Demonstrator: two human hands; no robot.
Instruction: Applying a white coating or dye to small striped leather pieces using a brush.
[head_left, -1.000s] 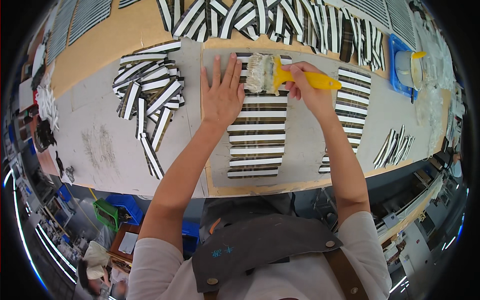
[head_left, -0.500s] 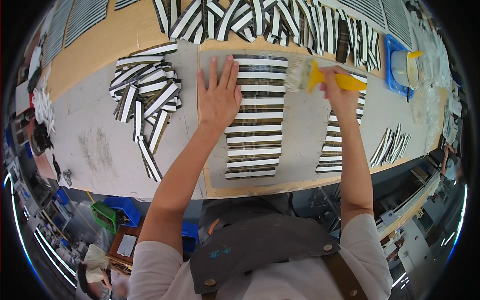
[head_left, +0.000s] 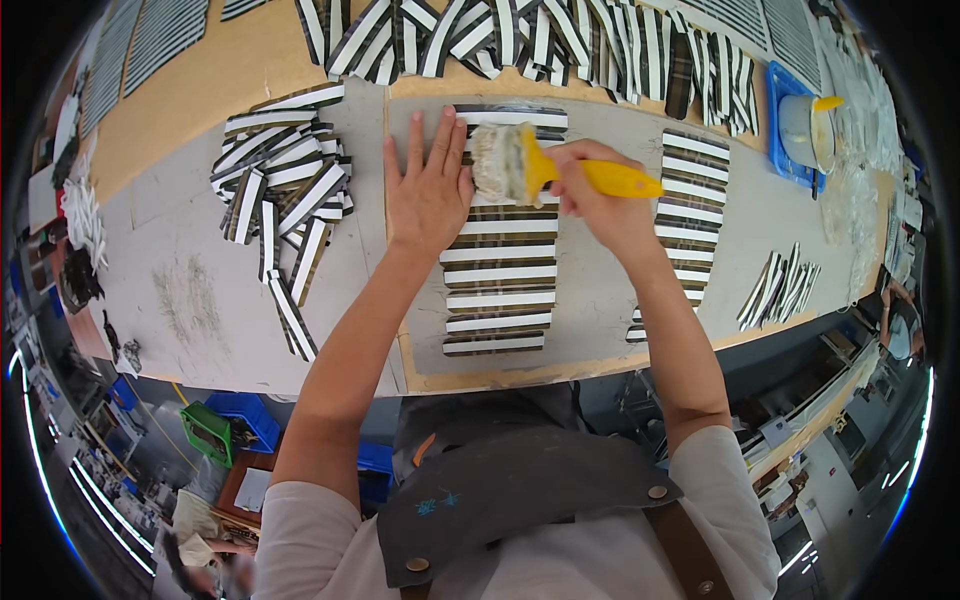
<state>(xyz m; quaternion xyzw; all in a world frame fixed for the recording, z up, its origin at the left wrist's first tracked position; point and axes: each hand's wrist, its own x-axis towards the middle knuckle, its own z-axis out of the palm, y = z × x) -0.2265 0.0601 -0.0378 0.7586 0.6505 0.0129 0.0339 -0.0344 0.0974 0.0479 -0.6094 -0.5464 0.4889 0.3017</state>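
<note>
Lower left of the left grip point(head_left: 428, 200), a green crate point(head_left: 207, 432) is placed beside a blue crate point(head_left: 250, 422); below these, a pale sheet point(head_left: 252, 490) is laid on a brown stand point(head_left: 262, 460). A tangled white bundle point(head_left: 85, 220) is located far left of that grip. Clear plastic sheeting point(head_left: 850, 235) is spread far right of the right grip point(head_left: 605, 195).

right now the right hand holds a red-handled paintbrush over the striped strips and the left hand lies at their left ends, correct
No: the head view shows a yellow handle on the paintbrush, not red. The right hand holds it over the striped strips; the left hand lies at their left ends.
</note>
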